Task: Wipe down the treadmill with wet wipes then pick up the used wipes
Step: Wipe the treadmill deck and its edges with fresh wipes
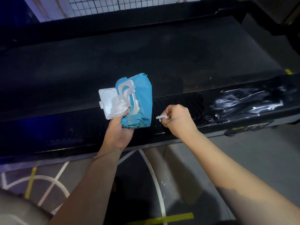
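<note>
Head view: left hand grips blue wet-wipe pack from below, flip lid open, white wipe bunched at opening under thumb. Right hand closed on small twisted white scrap, just right of pack, over treadmill side rail. White smears on rail well right of hand: wiping judged barely begun. Belt looks dry. Left: draw wipe, clear smears, collect used wipes.
</note>
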Demonstrator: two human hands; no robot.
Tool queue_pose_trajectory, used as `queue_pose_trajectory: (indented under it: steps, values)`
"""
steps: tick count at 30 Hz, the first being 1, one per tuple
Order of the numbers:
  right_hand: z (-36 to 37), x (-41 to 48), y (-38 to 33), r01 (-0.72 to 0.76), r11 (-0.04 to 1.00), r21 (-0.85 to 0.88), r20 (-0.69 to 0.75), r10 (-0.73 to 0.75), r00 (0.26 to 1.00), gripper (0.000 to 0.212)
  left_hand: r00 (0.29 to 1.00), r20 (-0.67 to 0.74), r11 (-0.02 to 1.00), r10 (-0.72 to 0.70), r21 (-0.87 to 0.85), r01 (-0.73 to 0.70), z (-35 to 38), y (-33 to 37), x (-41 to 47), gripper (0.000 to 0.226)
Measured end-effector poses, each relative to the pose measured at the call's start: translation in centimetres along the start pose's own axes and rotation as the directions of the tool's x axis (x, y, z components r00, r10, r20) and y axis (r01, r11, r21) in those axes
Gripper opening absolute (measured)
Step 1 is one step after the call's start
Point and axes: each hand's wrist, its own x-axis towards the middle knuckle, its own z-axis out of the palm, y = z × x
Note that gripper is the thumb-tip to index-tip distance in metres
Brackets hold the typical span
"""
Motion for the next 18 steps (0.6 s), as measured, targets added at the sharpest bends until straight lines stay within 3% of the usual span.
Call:
queue_pose_trajectory:
  steps: [4, 7, 11, 15, 18]
  values:
    - [-1.4, -0.1, -0.1, -0.133, 0.989, -0.063, 0.153, 0.141, 0.978, 0.015, 1.0, 0.0, 1.0, 0.017, 0.013, -0.017, 0.1, 0.0, 0.0, 0.049]
    - [-2.9, -0.2, 1.5, -0.15, 0.984, 0.093, 0.213, 0.127, 0.969, 0.01, 1.0, -0.007, 1.0, 0.017, 0.014, -0.017, 0.0, 0.1, 0.1, 0.053]
    - [-5.2, 1.2, 4.8, -0.144, 0.891, 0.429, -0.096, 0.204, 0.974, 0.017, 1.0, 0.002, 0.999, 0.015, 0.035, -0.015, 0.0, 0.3, 0.3, 0.057]
    - [-6.0, 1.6, 6.4, -0.085, 0.956, 0.28, -0.353, 0.185, 0.917, 0.012, 1.0, -0.002, 0.998, 0.009, 0.059, -0.008, 0.0, 0.2, 0.4, 0.053]
    - [-5.3, 1.0, 6.1, -0.022, 0.987, 0.159, -0.396, 0.084, 0.915, 0.009, 1.0, 0.029, 0.997, 0.0, 0.08, -0.002, 0.1, 0.2, 0.3, 0.044]
